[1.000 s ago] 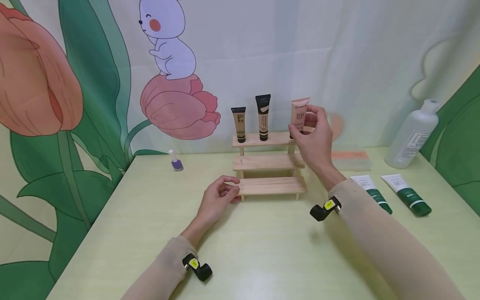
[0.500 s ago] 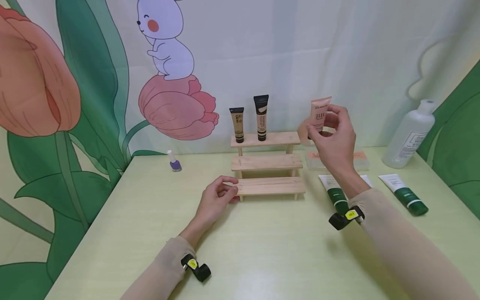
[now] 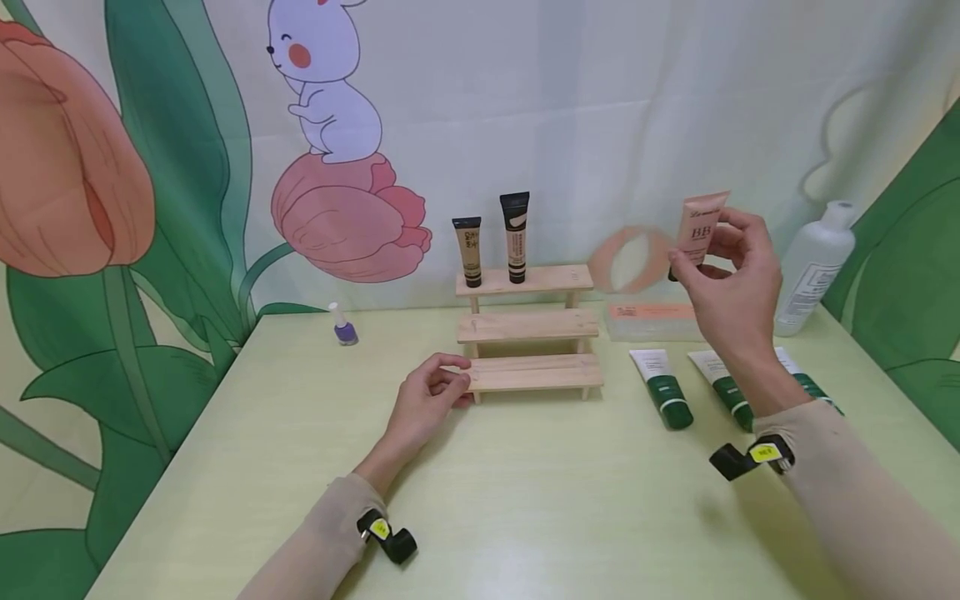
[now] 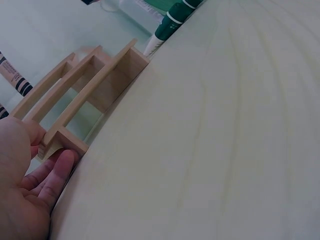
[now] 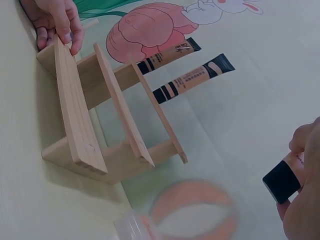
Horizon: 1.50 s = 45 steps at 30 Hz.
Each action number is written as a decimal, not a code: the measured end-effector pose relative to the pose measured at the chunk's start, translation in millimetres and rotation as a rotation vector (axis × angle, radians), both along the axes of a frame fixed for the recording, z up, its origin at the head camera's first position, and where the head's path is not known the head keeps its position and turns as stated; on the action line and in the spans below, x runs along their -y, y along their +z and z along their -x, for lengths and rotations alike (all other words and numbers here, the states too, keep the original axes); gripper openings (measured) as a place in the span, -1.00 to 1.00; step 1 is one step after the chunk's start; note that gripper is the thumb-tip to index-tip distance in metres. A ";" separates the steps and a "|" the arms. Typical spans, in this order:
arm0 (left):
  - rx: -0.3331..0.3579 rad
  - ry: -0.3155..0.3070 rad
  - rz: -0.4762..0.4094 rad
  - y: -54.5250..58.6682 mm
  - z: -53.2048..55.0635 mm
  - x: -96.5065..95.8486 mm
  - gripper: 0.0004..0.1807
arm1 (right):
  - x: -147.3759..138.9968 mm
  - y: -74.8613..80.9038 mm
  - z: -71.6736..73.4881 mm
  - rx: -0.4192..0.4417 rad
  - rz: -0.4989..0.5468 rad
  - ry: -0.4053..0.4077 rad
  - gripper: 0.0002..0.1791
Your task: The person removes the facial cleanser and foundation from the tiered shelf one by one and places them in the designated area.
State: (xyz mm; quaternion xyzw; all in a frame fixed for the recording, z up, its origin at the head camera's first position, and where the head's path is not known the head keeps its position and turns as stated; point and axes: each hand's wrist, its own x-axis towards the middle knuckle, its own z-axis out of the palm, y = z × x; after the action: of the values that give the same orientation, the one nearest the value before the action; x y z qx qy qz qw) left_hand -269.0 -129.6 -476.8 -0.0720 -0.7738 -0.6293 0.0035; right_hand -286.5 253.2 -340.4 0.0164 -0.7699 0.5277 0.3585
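My right hand (image 3: 738,292) pinches a pink BB cream tube (image 3: 701,227), black cap down, in the air to the right of a three-tier wooden display stand (image 3: 536,372). The cap also shows in the right wrist view, low at the right. With thumb and fingers, my left hand (image 3: 422,402) grips the left end of the stand's lowest shelf; the left wrist view shows fingers (image 4: 60,175) reaching under it. Two tubes stand cap down on the top shelf: a small gold-and-black one (image 3: 472,250) at the left, and a taller beige-and-black one (image 3: 516,237) beside it.
Several green-and-white tubes (image 3: 663,392) lie right of the stand, partly behind my right forearm. Behind them lies a flat clear box (image 3: 652,323). A white bottle (image 3: 817,267) stands at the back right, and purple nail polish (image 3: 345,327) stands at the left.
My right hand has carried the pink tube off the right end of the top shelf and away to the right. The left hand keeps its grip on the stand.
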 end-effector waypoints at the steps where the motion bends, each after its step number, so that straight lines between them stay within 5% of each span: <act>1: 0.002 0.000 0.001 0.1 -0.2 0.2 -0.78 | -2.9 1.2 -2.5 0.004 -0.001 -0.012 -0.36; 15: 0.007 -0.003 0.000 -1.8 -0.5 1.6 -0.77 | -63.2 -8.6 -36.4 -0.008 0.008 -0.120 -0.33; 29: 0.013 -0.001 -0.013 -0.9 -0.4 0.8 -0.77 | -84.0 -10.9 -79.4 0.049 -0.025 -0.241 -0.32; 38: 0.002 0.001 0.000 -0.9 0.2 0.0 -0.77 | -104.9 -34.4 -107.6 0.107 -0.018 -0.265 -0.30; 45: 0.000 0.001 0.005 -0.5 0.5 -1.0 -0.77 | -126.0 -60.1 -126.8 0.240 0.047 -0.291 -0.22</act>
State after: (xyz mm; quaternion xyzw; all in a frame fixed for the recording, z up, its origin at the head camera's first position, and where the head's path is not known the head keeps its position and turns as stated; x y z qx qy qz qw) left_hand -269.5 -128.6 -477.3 -0.0716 -0.7753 -0.6275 0.0033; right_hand -159.7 379.3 -400.5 -0.1663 -0.7889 0.4861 0.3370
